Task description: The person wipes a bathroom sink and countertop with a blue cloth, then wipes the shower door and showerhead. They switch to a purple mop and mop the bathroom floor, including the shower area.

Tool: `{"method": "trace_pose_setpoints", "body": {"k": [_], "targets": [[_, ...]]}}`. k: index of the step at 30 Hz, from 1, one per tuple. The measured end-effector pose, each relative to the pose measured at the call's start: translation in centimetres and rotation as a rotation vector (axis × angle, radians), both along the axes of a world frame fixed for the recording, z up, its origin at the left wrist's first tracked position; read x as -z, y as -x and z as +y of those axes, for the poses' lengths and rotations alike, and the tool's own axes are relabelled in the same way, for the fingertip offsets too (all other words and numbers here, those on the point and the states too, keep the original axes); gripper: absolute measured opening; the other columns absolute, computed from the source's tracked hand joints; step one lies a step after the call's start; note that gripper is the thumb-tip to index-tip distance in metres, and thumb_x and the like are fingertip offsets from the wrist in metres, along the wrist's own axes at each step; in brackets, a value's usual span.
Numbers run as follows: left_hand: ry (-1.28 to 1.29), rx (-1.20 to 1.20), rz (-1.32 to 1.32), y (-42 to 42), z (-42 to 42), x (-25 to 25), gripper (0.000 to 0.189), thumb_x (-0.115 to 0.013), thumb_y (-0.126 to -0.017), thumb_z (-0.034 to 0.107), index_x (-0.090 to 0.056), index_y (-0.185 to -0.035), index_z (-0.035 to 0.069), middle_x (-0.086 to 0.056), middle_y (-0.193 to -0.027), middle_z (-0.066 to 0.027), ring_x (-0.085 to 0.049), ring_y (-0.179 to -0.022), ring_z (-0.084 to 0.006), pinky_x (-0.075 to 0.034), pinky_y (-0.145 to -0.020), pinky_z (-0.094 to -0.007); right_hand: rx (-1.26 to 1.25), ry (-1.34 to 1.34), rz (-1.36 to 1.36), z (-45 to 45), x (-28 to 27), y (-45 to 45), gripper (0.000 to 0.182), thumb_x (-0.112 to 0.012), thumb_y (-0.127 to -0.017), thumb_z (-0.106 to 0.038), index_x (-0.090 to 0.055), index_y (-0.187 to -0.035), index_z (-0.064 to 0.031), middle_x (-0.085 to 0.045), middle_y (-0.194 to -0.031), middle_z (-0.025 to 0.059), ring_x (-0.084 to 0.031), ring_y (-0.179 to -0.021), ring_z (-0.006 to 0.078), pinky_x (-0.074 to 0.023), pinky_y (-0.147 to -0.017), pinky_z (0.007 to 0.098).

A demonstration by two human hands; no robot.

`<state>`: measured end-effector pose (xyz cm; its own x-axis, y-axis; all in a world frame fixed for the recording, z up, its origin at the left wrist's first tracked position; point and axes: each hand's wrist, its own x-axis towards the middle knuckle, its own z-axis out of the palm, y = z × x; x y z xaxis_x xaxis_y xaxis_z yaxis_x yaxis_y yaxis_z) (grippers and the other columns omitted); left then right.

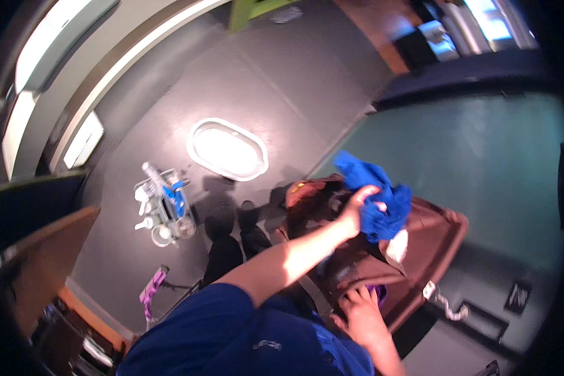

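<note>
My left hand [357, 214] grips a bunched blue cloth [385, 207] above a brown fabric bag [432, 239], which lies with its top spread wide in front of me. Below the cloth, at the bag's edge of folds, a pale pinkish item [396, 246] shows. My right hand [359, 308] rests on the near part of the bag, fingers over a fold. Beside those fingers is something purple [380, 293]; whether they grip it cannot be told. A reddish-orange patch [305, 192] shows at the bag's left part.
A white oval tray [263, 157] lies on the dark surface beyond. Left of it stands a clear caddy [192, 221] with bottles and blue-handled items. A purple item [153, 286] is at lower left. Right of the bag are a green surface [474, 155] and a curled pale strap [451, 310].
</note>
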<state>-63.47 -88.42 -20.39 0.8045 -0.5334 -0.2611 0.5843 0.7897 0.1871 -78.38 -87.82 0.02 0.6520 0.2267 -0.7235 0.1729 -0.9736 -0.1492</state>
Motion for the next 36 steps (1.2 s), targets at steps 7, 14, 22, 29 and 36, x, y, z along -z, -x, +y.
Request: {"method": "trace_pose_setpoints", "body": {"k": [7, 14, 22, 29, 36], "targets": [[-1.605, 0.663, -0.908, 4.1, -1.8, 8.3, 0.025, -0.052, -0.079, 0.012, -0.065, -0.096, -0.001, -0.049, -0.121, -0.0227, -0.048, -0.115, -0.0334, -0.044, -0.095, -0.0403, 0.220, -0.185, -0.289, 2.1, -4.0, -2.9, 0.026, -0.063, -0.081, -0.009, -0.062, -0.106, 0.0004, -0.063, -0.101, 0.0155, -0.055, -0.103, 0.0351, -0.0411, -0.093, 0.0428], [-1.253, 0.276, -0.824, 4.1, 14.8, 8.7, 0.015, -0.057, -0.078, 0.017, -0.064, -0.088, 0.007, -0.064, -0.089, -0.0123, -0.063, -0.083, -0.0287, -0.050, -0.075, -0.0383, 0.245, -0.338, -0.516, 2.8, -4.7, -6.0, 0.021, -0.057, -0.088, -0.006, -0.063, -0.107, -0.0009, -0.064, -0.096, 0.0145, -0.061, -0.085, 0.0244, -0.0474, -0.076, 0.0321], [-1.856, 0.118, 0.548, 24.8, 46.5, 21.0, 0.023, -0.052, -0.077, 0.022, -0.068, -0.086, 0.008, -0.065, -0.089, -0.0177, -0.062, -0.086, -0.0357, -0.049, -0.075, -0.0451, -0.023, -0.396, 0.048, 12.1, 3.1, -2.8, 0.031, -0.067, -0.073, -0.003, -0.063, -0.103, 0.0017, -0.064, -0.094, 0.0188, -0.061, -0.089, 0.0357, -0.0482, -0.080, 0.0349], [-1.691, 0.053, 0.945, 39.1, 53.0, 26.9, 0.024, -0.054, -0.078, 0.024, -0.066, -0.089, 0.006, -0.066, -0.089, -0.0158, -0.062, -0.085, -0.0330, -0.049, -0.075, -0.0422, 0.055, -0.257, 0.386, 14.3, 25.9, -2.6, 0.031, -0.065, -0.079, -0.013, -0.063, -0.108, -0.0033, -0.064, -0.102, 0.0169, -0.063, -0.094, 0.0294, -0.0488, -0.082, 0.0345], [-1.608, -0.003, 0.781, 32.9, 53.3, 37.9, 0.032, -0.061, -0.073, 0.026, -0.065, -0.097, 0.006, -0.064, -0.096, -0.0159, -0.061, -0.092, -0.0323, -0.048, -0.080, -0.0418, -0.605, 0.145, 0.465, 22.1, 40.5, 1.8, 0.094, -0.074, -0.070, -0.041, -0.020, -0.144, -0.0199, -0.034, -0.139, 0.0230, -0.035, -0.127, 0.0414, -0.0328, -0.102, 0.0495]]}}
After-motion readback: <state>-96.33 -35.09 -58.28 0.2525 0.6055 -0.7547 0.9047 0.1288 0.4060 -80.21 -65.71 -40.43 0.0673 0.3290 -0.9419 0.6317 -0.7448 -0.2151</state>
